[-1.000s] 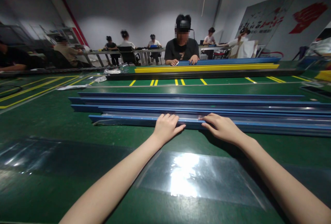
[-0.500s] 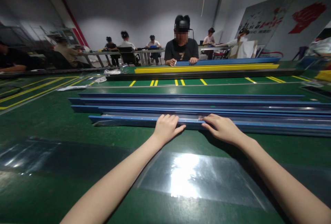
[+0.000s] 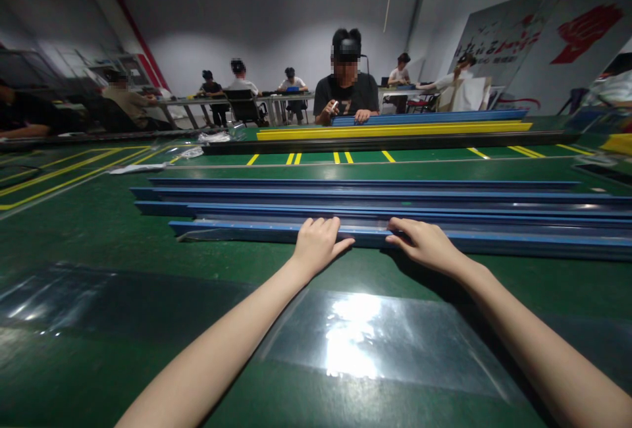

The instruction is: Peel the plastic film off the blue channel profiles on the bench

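Observation:
Several long blue profiles lie side by side across the green table (image 3: 123, 250). My left hand (image 3: 318, 243) grips the nearest blue profile (image 3: 247, 229), its fingers over the top and its thumb along the near side. To the right, my right hand (image 3: 419, 241) holds the same profile between thumb and fingers, with a gap between the two hands. Clear film shows along the profile near its left end. Behind it lie the other blue profiles (image 3: 345, 196), touched by neither palm.
A flat clear plastic sheet (image 3: 395, 336) lies in front of the profiles. Farther back are a black profile (image 3: 395, 142), a yellow profile (image 3: 395, 130) and another blue one (image 3: 444, 116). A person (image 3: 347, 89) sits opposite; others sit at tables behind.
The fingertips of my right hand have shifted slightly right and drawn in. My left hand has barely moved. Across the table, the person's hand with a small white object has risen.

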Demonstrator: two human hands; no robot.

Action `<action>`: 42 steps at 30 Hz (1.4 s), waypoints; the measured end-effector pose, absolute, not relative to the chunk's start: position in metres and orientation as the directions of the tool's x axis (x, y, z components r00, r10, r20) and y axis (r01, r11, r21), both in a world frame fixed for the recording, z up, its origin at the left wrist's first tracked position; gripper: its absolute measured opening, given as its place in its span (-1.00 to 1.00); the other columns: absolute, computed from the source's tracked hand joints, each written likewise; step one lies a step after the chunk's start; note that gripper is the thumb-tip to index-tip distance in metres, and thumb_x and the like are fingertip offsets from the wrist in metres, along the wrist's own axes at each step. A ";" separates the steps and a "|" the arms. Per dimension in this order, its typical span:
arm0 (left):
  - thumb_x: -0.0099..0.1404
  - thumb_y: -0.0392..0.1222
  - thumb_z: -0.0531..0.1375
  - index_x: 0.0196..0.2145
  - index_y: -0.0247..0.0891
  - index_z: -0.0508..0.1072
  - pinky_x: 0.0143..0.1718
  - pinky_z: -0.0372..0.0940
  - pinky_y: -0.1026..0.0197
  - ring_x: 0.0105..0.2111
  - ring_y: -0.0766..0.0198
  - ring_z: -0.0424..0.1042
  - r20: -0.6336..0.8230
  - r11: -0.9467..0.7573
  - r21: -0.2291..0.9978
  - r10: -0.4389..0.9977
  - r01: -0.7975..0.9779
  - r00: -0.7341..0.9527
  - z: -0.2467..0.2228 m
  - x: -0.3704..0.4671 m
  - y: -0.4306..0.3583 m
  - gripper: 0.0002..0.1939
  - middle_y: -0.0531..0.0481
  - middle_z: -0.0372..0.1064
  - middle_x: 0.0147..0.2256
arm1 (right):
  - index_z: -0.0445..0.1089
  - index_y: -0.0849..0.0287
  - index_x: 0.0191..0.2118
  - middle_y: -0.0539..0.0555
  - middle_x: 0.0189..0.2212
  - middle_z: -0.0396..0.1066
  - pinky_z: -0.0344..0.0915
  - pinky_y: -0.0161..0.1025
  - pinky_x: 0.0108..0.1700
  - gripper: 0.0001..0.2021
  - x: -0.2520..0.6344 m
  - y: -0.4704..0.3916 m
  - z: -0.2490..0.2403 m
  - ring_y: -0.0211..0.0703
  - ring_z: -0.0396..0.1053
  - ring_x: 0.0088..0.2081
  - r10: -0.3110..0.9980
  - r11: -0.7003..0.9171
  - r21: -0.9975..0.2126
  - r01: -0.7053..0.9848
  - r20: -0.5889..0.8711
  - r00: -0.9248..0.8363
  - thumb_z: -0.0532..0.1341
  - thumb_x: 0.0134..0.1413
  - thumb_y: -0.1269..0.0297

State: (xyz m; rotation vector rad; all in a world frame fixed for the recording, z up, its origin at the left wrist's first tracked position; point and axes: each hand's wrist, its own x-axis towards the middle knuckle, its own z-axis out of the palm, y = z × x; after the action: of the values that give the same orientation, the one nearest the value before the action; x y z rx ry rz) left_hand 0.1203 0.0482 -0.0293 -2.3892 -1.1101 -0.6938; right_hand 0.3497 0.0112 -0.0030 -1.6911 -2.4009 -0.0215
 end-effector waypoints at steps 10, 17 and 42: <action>0.17 0.16 0.04 -0.44 -0.29 0.30 -0.41 0.03 0.21 -0.47 0.25 0.33 0.595 -0.598 -0.108 0.601 0.794 0.533 -0.029 0.120 0.049 -0.59 0.00 0.35 -0.53 | 0.27 0.12 -0.29 0.07 -0.34 0.42 0.09 -0.30 -0.40 -0.72 0.349 0.011 -0.001 -0.11 0.35 -0.33 0.944 0.313 -0.114 0.943 0.147 -0.296 -0.08 0.12 0.09; 0.18 0.14 0.04 -0.43 -0.28 0.30 -0.39 0.02 0.21 -0.45 0.24 0.33 0.601 -0.604 -0.132 0.582 0.786 0.548 -0.029 0.120 0.048 -0.62 0.00 0.36 -0.50 | 0.29 0.12 -0.24 0.09 -0.27 0.41 0.13 -0.28 -0.31 -0.69 0.347 0.011 -0.003 -0.09 0.34 -0.21 0.937 0.327 -0.069 0.943 0.154 -0.313 -0.11 0.14 0.10; 0.20 0.13 0.02 -0.43 -0.28 0.31 -0.39 0.02 0.20 -0.44 0.23 0.32 0.597 -0.609 -0.145 0.574 0.780 0.560 -0.029 0.120 0.048 -0.62 -0.01 0.36 -0.50 | 0.30 0.14 -0.31 0.09 -0.29 0.37 0.12 -0.29 -0.31 -0.69 0.344 0.009 -0.002 -0.13 0.31 -0.23 0.922 0.354 0.020 0.935 0.159 -0.353 -0.12 0.15 0.15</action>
State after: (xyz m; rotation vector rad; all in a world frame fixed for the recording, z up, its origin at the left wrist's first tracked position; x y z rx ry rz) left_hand 0.1197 0.0480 -0.0294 -2.4022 -1.0994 -0.7129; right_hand 0.3435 0.0091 -0.0019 -1.7121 -2.4841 -0.1617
